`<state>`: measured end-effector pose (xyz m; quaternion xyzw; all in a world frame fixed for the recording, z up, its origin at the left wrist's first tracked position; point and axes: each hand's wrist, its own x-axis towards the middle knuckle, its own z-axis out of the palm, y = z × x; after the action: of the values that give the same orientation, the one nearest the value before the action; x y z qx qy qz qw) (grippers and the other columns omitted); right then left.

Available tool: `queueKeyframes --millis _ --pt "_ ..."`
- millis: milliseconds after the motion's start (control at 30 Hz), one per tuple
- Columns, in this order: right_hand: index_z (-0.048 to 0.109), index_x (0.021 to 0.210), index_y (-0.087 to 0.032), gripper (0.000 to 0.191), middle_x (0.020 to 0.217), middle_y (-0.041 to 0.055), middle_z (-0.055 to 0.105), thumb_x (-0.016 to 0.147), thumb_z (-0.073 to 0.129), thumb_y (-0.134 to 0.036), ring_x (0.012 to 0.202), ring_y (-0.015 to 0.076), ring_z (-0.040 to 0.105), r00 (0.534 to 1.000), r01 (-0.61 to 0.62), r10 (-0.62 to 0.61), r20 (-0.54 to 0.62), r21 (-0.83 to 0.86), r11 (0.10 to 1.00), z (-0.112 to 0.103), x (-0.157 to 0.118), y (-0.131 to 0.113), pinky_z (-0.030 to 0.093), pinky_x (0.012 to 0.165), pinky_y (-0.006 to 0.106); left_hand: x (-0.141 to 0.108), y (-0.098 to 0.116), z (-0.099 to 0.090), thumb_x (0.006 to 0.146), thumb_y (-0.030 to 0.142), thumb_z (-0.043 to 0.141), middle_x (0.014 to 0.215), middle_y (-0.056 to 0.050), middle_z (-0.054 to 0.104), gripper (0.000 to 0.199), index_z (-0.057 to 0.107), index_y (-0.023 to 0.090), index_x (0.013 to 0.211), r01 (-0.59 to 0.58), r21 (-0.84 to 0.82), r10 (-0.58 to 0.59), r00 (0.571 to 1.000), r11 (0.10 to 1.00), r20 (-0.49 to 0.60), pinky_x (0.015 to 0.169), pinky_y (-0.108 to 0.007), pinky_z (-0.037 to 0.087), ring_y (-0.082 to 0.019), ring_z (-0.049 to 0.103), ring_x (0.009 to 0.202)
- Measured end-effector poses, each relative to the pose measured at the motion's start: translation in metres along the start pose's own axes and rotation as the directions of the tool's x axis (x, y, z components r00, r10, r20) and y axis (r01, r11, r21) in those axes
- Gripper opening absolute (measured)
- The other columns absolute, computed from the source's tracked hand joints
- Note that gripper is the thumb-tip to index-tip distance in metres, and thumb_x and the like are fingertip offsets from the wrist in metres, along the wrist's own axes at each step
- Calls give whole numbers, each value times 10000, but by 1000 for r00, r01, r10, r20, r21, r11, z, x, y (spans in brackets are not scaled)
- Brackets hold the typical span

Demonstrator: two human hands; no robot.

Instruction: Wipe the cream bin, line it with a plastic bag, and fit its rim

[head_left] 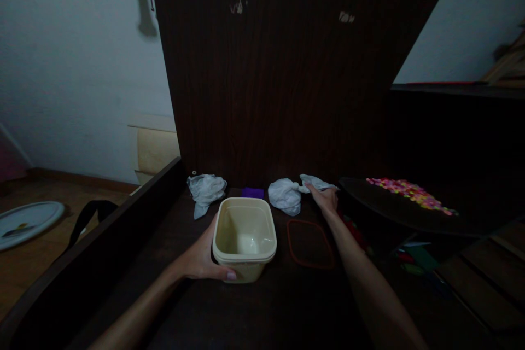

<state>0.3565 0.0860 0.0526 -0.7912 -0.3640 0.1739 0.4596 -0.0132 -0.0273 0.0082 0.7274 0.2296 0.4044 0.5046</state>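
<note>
An empty cream plastic container stands upright on the dark surface, and my left hand grips its left side, thumb across the near face. Farther right, my right hand is closed on the gathered top of a white plastic bag; the bag's rounded, filled part lies to the left of the fingers. What is inside it cannot be made out. Between the container and my right forearm lies a flat lid with a reddish-brown rim.
Another crumpled white bag lies at the back left, beside a small purple item. A dark raised edge runs along the left. Colourful small pieces cover a dark curved shelf at right. A tall dark panel stands behind.
</note>
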Motion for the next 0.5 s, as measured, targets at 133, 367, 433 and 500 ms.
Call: queueKeyframes --millis 133,367,433,500 --pt "327 1394 -64 904 1456 339 370 745 752 -526 1314 454 479 976 93 -115 -186 -125 988 -12 -9 -1 392 1098 511 0 3 1 610 516 924 1587 -233 349 1356 76 186 1615 1 1 -1 1000 1000 -24 1250 -577 187 -418 283 1508" --pt "423 1399 -135 645 1500 225 362 904 534 -534 1399 380 383 944 312 -329 -10 -293 904 -2 -29 -7 300 1161 439 1 5 3 625 525 914 1591 -236 346 1353 59 185 1617 -8 -14 8 1000 1000 -13 1243 -572 219 -420 309 1497" --pt "440 1420 -143 724 1518 225 373 887 533 -625 1383 405 415 944 331 -313 107 -327 885 7 -36 -7 338 1134 468 2 5 3 625 528 914 1598 -231 336 1363 43 190 1617 0 -16 0 1000 1000 -10 1246 -569 211 -421 304 1498" --pt "433 1449 -120 849 1530 247 387 852 534 -717 1375 433 441 937 337 -275 214 -358 871 16 -42 -6 357 1120 501 2 7 3 625 533 912 1604 -227 327 1365 39 193 1617 2 -21 -2 1000 1000 -12 1250 -572 198 -424 296 1500"
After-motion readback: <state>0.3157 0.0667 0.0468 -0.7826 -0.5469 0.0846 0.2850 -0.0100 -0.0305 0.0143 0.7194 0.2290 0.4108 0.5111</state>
